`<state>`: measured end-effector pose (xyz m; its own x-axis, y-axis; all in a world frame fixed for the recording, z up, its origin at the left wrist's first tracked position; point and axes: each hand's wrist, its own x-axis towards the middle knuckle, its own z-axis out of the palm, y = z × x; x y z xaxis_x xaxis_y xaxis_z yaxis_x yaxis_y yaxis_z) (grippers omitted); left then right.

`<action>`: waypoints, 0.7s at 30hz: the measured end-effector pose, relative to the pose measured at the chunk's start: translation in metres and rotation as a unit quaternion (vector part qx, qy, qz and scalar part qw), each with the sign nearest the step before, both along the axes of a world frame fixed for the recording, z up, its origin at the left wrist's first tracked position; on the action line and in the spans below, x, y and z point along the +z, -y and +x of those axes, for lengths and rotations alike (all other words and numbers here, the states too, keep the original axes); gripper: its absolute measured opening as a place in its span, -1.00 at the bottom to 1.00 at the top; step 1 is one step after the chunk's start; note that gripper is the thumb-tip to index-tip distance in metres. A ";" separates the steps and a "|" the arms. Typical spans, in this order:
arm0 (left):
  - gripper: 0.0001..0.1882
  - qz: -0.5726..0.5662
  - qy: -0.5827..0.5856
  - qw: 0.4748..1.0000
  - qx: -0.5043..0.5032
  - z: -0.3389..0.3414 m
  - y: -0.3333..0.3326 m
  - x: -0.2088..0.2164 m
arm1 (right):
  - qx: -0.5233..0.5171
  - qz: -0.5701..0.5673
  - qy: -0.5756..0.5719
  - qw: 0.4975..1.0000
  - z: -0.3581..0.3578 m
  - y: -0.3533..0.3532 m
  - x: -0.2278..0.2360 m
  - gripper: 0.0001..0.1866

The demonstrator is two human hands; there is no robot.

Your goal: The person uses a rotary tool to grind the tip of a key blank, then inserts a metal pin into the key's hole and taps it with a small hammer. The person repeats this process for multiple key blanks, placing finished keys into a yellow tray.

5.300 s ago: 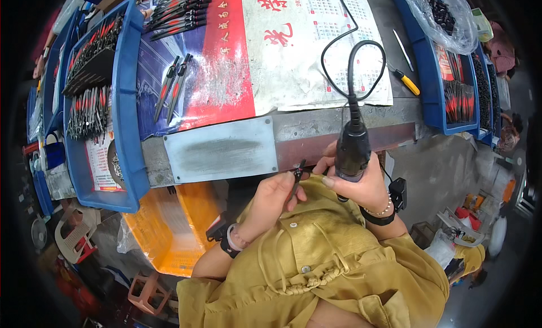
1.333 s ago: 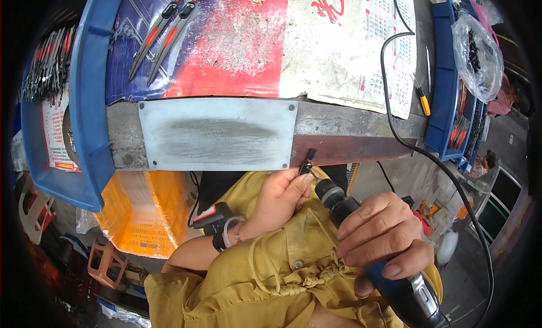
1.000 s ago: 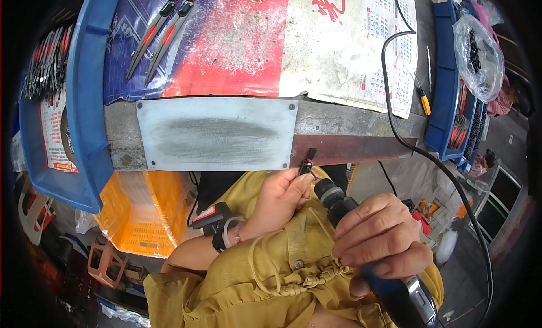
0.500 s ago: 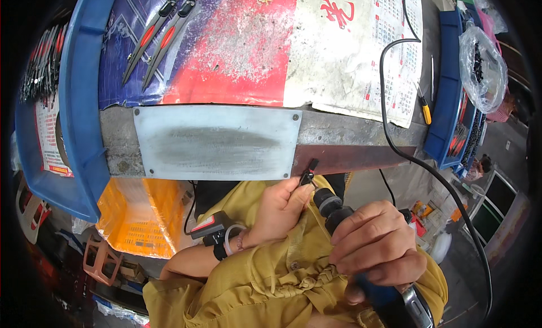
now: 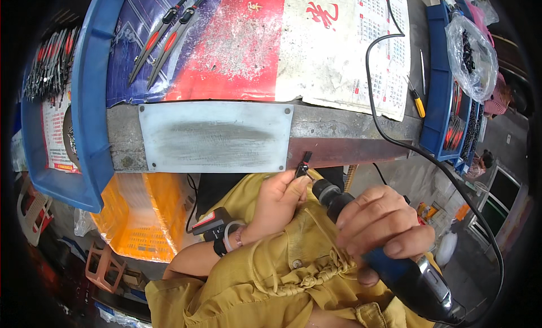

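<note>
Your left hand (image 5: 280, 197) pinches a small black part (image 5: 305, 163) up by the bench (image 5: 350, 130) edge so your right hand (image 5: 379, 223), wrapped around the rotary tool (image 5: 395, 266), can reach it.

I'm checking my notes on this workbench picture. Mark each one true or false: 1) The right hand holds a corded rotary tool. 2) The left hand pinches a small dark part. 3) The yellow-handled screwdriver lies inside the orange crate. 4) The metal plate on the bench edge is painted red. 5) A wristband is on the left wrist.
1) The right hand holds a corded rotary tool: true.
2) The left hand pinches a small dark part: true.
3) False: the yellow-handled screwdriver lies on the bench top, far from the orange crate.
4) False: the metal plate is bare grey.
5) A wristband is on the left wrist: true.
</note>
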<state>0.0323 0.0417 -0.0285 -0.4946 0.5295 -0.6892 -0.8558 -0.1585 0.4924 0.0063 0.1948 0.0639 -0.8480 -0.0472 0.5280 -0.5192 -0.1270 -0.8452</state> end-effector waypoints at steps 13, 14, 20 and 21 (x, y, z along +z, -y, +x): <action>-0.82 0.021 0.008 1.000 -0.002 0.000 0.001 -0.002 | 0.052 0.066 0.007 0.996 0.007 -0.014 0.000 -0.53; -0.82 0.022 0.012 1.000 -0.004 0.000 0.001 -0.002 | 0.052 0.062 0.009 0.997 0.007 -0.014 0.000 -0.53; -0.82 0.013 0.010 1.000 -0.015 -0.002 0.003 -0.001 | 0.056 0.062 0.008 0.996 0.004 -0.018 0.000 -0.52; -0.82 0.012 0.010 1.000 -0.015 -0.002 0.003 -0.001 | 0.058 0.061 0.012 0.996 0.004 -0.017 0.000 -0.52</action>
